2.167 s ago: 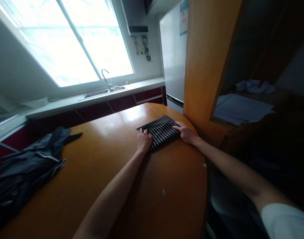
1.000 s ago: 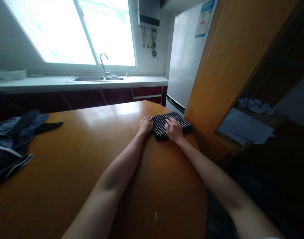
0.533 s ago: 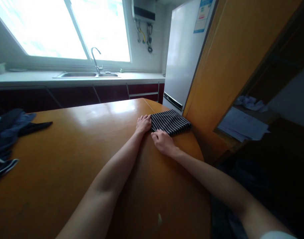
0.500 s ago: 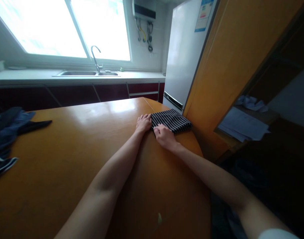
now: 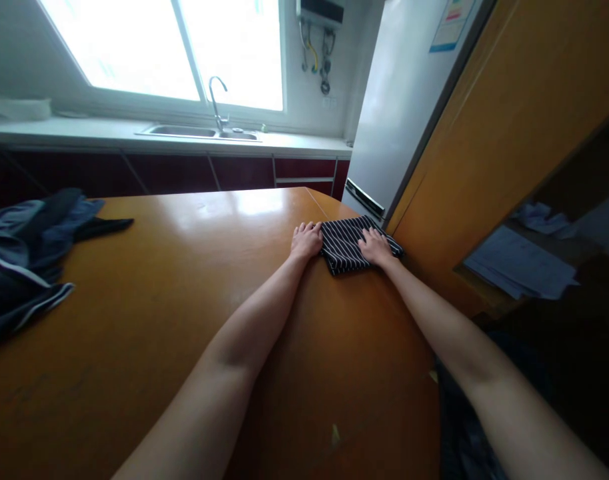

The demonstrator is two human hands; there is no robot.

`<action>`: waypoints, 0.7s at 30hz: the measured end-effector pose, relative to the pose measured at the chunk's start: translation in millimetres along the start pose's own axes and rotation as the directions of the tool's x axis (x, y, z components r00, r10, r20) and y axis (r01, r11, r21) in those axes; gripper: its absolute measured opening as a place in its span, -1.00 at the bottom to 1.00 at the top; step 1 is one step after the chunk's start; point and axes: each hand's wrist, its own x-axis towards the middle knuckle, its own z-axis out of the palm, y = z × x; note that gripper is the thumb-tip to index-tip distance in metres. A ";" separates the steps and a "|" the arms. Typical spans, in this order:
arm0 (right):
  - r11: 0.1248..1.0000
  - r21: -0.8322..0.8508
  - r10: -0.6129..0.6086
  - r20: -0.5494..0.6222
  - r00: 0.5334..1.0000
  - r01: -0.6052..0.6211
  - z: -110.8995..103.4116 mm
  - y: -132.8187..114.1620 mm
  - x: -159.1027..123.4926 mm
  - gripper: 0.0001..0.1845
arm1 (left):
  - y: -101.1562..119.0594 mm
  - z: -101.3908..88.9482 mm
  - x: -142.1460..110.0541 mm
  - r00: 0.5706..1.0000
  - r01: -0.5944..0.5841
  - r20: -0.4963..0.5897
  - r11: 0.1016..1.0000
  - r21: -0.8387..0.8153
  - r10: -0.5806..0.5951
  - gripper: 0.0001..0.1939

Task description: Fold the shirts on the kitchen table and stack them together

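A folded black cloth with white stripes, its kind of garment not clear, lies flat near the far right corner of the wooden table. At the cloth's left edge is my left hand, palm down, fingers extended and touching the edge. My right hand rests flat on the right part of the cloth with its fingers spread. Both forearms reach across the tabletop from below.
A heap of dark clothes lies on the table's left side. Beyond the table stands a counter with a sink and tap. A fridge and a wooden cabinet border the right; papers lie on a shelf there.
My right hand has moved from the cloth's near left edge to its right part. My left hand stays at the left edge. The whole view has shifted, showing more of the clothes heap.
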 end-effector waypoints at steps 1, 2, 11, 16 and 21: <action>1.000 -0.002 -0.004 -0.017 1.000 0.004 3.6 0.2 -8.4 -0.33 | 0.1 0.6 -0.5 1.000 0.001 -0.010 1.000 -0.012 -0.001 -0.50; 1.000 -0.001 -0.006 -0.039 0.999 0.006 6.9 -0.6 -17.8 -0.33 | 0.5 0.9 -1.1 1.000 0.004 -0.022 1.000 -0.026 -0.004 -0.50; 0.980 0.171 -0.078 -0.166 0.983 0.107 15.2 -36.6 -126.2 -0.34 | 1.2 -18.5 -7.9 0.960 0.101 -0.224 0.955 -0.278 -0.167 -0.49; 0.839 0.256 -0.462 -0.129 0.877 0.480 3.7 -75.9 -177.1 -0.37 | -11.6 -38.2 -30.1 0.907 0.194 -0.274 0.896 -0.400 -0.319 -0.53; 0.751 0.281 -0.603 -0.079 0.794 0.598 6.5 -132.2 -213.3 -0.38 | -40.3 -64.1 -68.1 0.915 0.194 -0.252 0.890 -0.413 -0.317 -0.63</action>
